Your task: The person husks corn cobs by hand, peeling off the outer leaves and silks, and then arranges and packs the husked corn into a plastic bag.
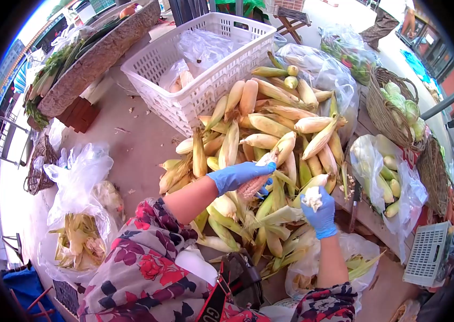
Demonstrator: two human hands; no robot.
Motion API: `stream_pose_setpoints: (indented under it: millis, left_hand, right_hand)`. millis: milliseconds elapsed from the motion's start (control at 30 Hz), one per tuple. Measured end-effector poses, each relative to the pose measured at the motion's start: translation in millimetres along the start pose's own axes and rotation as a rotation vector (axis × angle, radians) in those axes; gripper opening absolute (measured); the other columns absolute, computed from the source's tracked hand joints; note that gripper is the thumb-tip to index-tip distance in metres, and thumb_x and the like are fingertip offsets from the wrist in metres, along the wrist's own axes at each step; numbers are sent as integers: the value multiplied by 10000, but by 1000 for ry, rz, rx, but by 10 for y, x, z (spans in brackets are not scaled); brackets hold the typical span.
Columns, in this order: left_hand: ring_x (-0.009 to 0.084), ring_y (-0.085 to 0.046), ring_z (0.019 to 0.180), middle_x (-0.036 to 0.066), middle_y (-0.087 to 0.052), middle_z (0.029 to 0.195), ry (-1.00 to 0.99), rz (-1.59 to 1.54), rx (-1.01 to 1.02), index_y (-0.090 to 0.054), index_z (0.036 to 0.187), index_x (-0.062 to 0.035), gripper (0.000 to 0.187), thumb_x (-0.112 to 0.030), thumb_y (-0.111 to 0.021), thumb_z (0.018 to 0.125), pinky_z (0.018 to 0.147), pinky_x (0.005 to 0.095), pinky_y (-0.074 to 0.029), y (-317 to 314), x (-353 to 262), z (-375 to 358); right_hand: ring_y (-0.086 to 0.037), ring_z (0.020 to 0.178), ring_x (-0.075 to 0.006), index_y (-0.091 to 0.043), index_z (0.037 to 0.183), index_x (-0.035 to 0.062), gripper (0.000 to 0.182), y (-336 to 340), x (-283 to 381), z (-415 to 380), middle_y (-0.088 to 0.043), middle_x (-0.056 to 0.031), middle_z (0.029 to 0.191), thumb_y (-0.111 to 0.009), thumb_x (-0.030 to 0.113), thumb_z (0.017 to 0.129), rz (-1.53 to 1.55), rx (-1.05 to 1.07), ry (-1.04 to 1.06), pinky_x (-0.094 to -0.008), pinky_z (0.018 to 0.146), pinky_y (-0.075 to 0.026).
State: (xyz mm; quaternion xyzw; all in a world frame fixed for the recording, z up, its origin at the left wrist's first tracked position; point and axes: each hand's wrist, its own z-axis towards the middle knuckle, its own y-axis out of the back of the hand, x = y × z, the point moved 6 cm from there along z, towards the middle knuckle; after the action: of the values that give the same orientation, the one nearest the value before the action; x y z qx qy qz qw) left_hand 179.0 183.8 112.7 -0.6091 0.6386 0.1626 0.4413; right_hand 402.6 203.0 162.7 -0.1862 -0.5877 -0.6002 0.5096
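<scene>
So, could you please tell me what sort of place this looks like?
Most likely an open-air produce market stall. A big pile of corn cobs lies in the open, with wicker baskets of green vegetables alongside, plus a white plastic crate. The gloved left hand and right hand handle corn.

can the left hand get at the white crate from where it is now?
Probably yes: the white crate sits open-topped just beyond the corn pile, nothing covering it. But the left hand is gripping a corn cob.
</scene>
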Motion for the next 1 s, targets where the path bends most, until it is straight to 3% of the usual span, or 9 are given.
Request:
stream_pose_setpoints:
  millis: [67,200,400,533,600,733,833,900,1000]
  left_hand:
    - [242,-654,791,188,-622,979,-30,-199,10,-491,1101,71,658,-544,-495,869,694,344,-561,233,-59,-83]
    - [259,-615,955,193,-568,1150,-341,-446,-30,-422,1250,45,496,-300,-504,903,852,353,-513,806,-510,-477]
    - [245,-627,924,156,-557,1160,-796,29,-576,-274,1396,-58,597,-138,-549,873,766,346,-543,1736,-2047,-886]
    - [194,-636,767,118,-605,996,-266,1,-710,-546,1098,-57,260,-121,-547,846,642,319,-553,3075,-2252,-312]
    - [185,-612,709,96,-604,887,-245,-12,-931,-570,908,-42,136,-129,-556,804,644,322,-548,3105,-2162,-470]
    - [180,-549,665,60,-582,826,-194,430,-866,-588,912,-73,211,-224,-566,766,618,355,-471,3387,-1919,-483]
    - [167,-535,839,42,-584,974,-71,562,-847,-627,986,-158,331,-401,-627,761,689,337,-448,4393,-1733,-233]
    - [197,-484,1056,66,-549,1177,107,419,-682,-597,1141,-79,509,-405,-653,753,853,346,-406,4982,-1693,21]
    - [219,-495,1148,108,-546,1212,-175,808,-753,-523,1252,-46,580,-375,-651,792,969,292,-361,5602,-2271,200]
  right_hand:
    - [-532,673,-108,-541,801,34,108,568,-261,131,-586,-38,756,-642,73,791,63,-249,-59,-266,611,-430]
    - [-525,813,-102,-581,947,43,162,1261,-336,129,-556,-5,903,-603,145,823,310,-500,-256,-254,736,-414]
    - [-531,882,-101,-598,987,12,201,1234,-355,94,-572,-19,966,-618,141,835,360,-532,-315,-252,794,-411]
    - [-541,893,-107,-596,1013,-5,214,1131,-351,106,-582,-34,988,-617,123,843,235,-484,-296,-253,798,-420]
    - [-550,853,-98,-603,1001,-3,195,1150,-368,71,-594,-20,953,-632,100,838,191,-463,-305,-246,774,-429]
    - [-553,817,-81,-621,976,12,157,1339,-454,-116,-604,-7,911,-638,80,835,98,-403,-427,-229,737,-441]
    - [-565,852,-79,-620,1012,13,187,1648,-560,-397,-615,-5,953,-627,88,841,7,-339,-440,-232,757,-448]
    - [-556,891,-74,-622,1034,42,207,1902,-480,-645,-609,18,969,-631,121,843,83,-348,-486,-227,807,-429]
    - [-531,980,-99,-574,1113,52,341,2459,-679,-1255,-571,-20,1087,-636,252,843,223,-637,-576,-264,833,-426]
